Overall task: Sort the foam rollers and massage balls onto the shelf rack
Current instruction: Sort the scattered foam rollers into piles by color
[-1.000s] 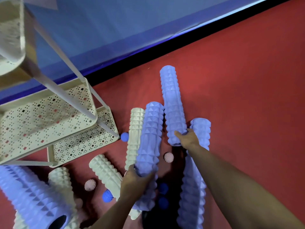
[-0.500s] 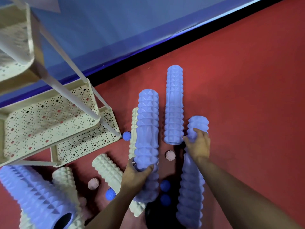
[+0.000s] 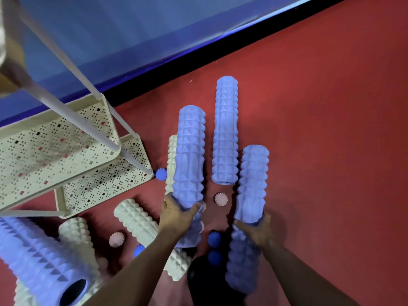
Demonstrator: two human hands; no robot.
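From the head view, your left hand (image 3: 180, 215) is gripping a blue foam roller (image 3: 189, 160), fingers and thumb curled round its lower part, its far end pointing away from you. Your right hand (image 3: 254, 228) is wrapping round a second blue roller (image 3: 252, 184) near its middle. A third blue roller (image 3: 226, 131) is lying on the red floor (image 3: 331, 129) between and beyond the two you hold. The cream shelf rack (image 3: 66, 151) is standing at the left, its perforated trays bare. Crowding the floor by the rack: a cream roller (image 3: 141, 226), another cream roller (image 3: 171, 162) just behind the left-hand one, a large blue roller (image 3: 39, 261) at the lower left, pink spiky balls (image 3: 220, 199) and blue spiky balls (image 3: 161, 174).

Compared with a second ago, your right hand is no longer touching the far roller; it is now holding the nearer one, and the left-hand roller is pointing straighter.
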